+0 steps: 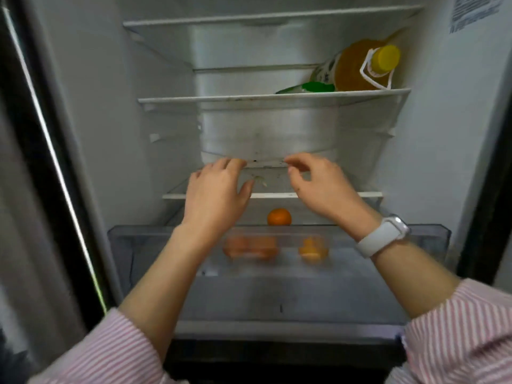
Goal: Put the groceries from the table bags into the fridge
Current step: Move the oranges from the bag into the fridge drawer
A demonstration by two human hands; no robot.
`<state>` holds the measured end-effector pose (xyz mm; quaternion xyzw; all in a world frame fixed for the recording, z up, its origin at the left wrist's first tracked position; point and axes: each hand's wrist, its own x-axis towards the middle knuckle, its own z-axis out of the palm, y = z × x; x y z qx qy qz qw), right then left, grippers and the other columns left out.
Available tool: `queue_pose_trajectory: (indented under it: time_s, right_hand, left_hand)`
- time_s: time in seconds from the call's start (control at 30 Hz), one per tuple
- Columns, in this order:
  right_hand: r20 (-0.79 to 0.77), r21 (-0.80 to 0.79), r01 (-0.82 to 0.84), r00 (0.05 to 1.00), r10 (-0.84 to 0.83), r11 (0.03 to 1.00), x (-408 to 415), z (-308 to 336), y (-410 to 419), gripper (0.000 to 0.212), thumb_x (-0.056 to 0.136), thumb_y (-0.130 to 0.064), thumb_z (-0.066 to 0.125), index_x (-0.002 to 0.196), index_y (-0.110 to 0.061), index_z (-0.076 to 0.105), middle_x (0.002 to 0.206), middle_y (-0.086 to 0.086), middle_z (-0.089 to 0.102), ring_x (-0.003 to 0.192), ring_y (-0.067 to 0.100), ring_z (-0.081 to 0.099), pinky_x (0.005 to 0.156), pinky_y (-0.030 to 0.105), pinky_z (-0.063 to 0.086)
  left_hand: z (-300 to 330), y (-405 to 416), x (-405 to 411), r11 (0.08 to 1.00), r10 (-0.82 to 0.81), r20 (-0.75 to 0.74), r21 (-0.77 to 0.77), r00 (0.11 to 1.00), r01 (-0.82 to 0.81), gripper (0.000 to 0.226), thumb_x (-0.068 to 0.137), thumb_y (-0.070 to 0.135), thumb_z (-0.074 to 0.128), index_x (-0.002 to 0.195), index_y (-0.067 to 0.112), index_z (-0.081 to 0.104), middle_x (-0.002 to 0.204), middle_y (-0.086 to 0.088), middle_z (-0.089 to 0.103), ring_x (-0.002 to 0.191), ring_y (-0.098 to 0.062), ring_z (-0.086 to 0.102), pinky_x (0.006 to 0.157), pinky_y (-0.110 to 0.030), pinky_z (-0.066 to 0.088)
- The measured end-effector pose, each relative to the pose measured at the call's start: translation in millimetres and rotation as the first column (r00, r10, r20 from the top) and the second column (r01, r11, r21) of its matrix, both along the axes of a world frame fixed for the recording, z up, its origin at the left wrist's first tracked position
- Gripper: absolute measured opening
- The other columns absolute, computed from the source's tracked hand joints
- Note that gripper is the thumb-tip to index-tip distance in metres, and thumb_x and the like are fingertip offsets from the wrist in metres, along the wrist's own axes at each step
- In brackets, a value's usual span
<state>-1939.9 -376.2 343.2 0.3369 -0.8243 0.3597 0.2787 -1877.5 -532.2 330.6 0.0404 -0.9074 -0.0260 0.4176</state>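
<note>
Both hands reach into the open fridge (83, 106) over its lower glass shelf (277, 195) — the left hand (214, 195) with fingers loosely bent and holding nothing, the right hand (318, 187), a white watch (383, 235) on its wrist, with fingers slightly curled and empty too. An orange (279, 217) sits just behind the rear edge of the clear drawer (138, 245); blurred orange items (250, 246) lie inside it. A yellow-capped bottle (360, 66) leans at the right end of the upper shelf — beside a green packet (307, 87).
</note>
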Motion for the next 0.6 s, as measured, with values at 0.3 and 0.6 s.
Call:
queue_pose_trajectory:
  time_s: [0.3, 0.6]
  right_hand:
    - [0.048, -0.200, -0.269, 0.958, 0.284, 0.942, 153.0, -177.3, 13.0, 0.034, 0.086, -0.019, 0.043, 0.112, -0.003, 0.060, 0.109, 0.011, 0.062, 0.105, 0.022, 0.052, 0.094, 0.021, 0.034]
    - [0.642, 0.143, -0.711, 0.596, 0.483, 0.688, 357.6, -338.2, -80.6, 0.040, 0.093, -0.012, 0.045, 0.133, -0.014, 0.042, 0.130, 0.004, 0.050, 0.120, 0.019, 0.045, 0.094, 0.018, 0.029]
  left_hand:
    - [-179.5, 30.4, 194.5, 0.961, 0.172, -0.036, 0.225, 0.984, -0.159, 0.040, 0.079, 0.027, 0.046, 0.114, 0.012, 0.058, 0.120, -0.013, 0.060, 0.109, -0.026, 0.054, 0.088, -0.036, 0.045]
    - [-352.8, -8.5, 463.9, 0.598, 0.435, 0.606, 0.358, 0.666, -0.717, 0.041, 0.090, 0.031, 0.051, 0.130, 0.020, 0.050, 0.132, -0.005, 0.053, 0.122, -0.025, 0.049, 0.101, -0.043, 0.036]
